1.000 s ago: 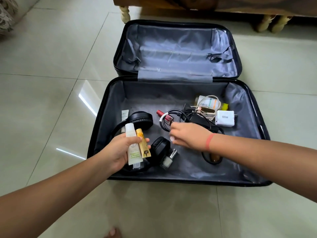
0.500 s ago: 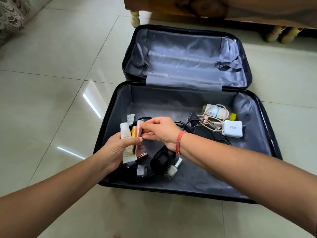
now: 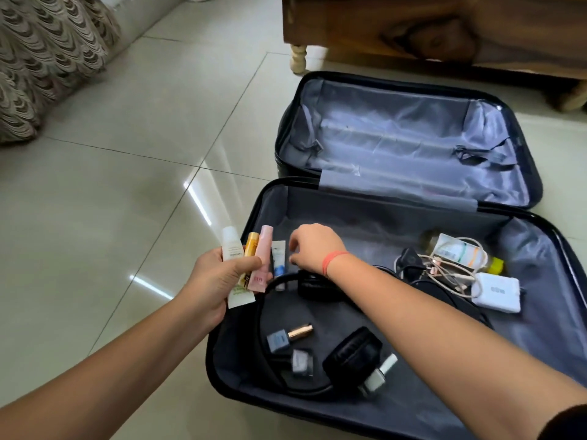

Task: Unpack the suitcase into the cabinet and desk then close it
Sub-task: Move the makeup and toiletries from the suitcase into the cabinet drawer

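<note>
Left hand [image 3: 216,281] grips three cosmetic tubes [image 3: 262,249] at the suitcase [image 3: 381,214]'s left edge; right hand [image 3: 313,247], fingers curled, meets a blue-white tube [image 3: 279,260], hold unclear. Best pinched near its cap.

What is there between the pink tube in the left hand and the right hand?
A small white tube with a blue label lies there in the suitcase, between the pink tube and the right hand; the head view shows it.
</note>
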